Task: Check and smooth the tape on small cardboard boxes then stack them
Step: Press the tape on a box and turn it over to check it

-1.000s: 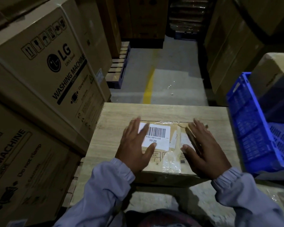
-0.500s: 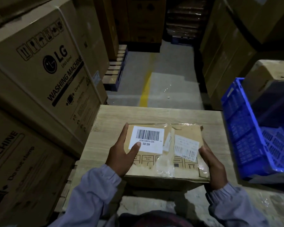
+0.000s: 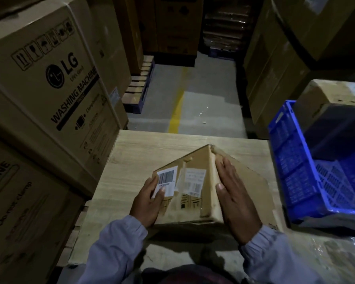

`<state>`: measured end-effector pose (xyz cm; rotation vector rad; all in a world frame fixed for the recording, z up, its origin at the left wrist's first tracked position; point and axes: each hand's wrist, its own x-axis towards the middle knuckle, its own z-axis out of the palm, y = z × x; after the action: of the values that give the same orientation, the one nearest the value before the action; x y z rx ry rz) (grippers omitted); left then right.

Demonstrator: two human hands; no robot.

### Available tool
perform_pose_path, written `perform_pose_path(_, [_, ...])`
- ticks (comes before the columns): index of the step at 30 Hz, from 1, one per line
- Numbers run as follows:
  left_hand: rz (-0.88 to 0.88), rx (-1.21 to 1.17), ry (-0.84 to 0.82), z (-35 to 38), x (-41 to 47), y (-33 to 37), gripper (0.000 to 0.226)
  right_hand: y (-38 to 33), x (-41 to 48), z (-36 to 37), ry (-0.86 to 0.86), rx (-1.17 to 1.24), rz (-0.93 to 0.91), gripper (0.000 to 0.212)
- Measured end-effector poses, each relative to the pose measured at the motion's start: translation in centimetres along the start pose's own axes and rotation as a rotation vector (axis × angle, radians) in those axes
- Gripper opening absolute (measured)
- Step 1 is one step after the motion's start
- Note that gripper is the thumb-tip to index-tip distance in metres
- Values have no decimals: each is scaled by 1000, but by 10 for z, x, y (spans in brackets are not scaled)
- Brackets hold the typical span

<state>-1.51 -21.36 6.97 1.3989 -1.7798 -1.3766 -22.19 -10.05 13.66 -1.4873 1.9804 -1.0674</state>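
The small box (image 3: 194, 159) now tips up: left hand (image 3: 149, 201) grips it, flat right hand (image 3: 234, 195) seems to check another side's tape.

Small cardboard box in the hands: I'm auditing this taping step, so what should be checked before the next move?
1. Left hand grips the small brown cardboard box at its labelled face: ok.
2. Right hand lies flat on the box's right face: ok.
3. Clear tape beside the white barcode label is smooth: not ok, it looks wrinkled.
4. Box sits flat on the pale wooden tabletop: not ok, it is tilted with one edge uppermost.
5. Tape on the hidden faces is sound: cannot tell.
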Motion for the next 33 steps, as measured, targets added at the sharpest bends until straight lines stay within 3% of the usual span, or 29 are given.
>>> perform_pose_path(3, [-52, -51, -87, -9, -2, 7, 97, 28, -2, 12, -60, -138, 37, 58])
perform_pose_path(4, [-43, -138, -138, -12, -5, 11, 97, 38, -3, 13, -81, -188, 59, 61])
perform_pose_path(6, [-51, -337, -202, -20, -8, 20, 78, 57, -6, 10, -126, -282, 111, 68])
perform_pose_path(9, [-67, -429, -114, -34, -11, 34, 51, 79, -11, 2, -165, -433, 219, 78])
perform_pose_path(13, [-31, 12, -7, -45, -7, 15, 42, 88, -14, 0, -116, -334, 320, 93])
perform_pose_path(16, [-27, 131, 46, -42, -10, -5, 50, 77, -14, 8, -117, -204, 285, 98])
perform_pose_path(21, [-35, 271, 95, -31, -10, -35, 86, 71, -18, 18, -120, -311, 301, 88])
perform_pose_path(24, [149, 676, 214, -23, -8, -26, 85, 69, -18, 20, -86, -572, 202, 84])
perform_pose_path(29, [410, 901, -122, 2, -18, -11, 71, 50, -21, 37, -229, -714, -36, 73])
perform_pose_path(33, [419, 853, -168, 4, -14, -12, 69, 50, -22, 39, -235, -736, -39, 69])
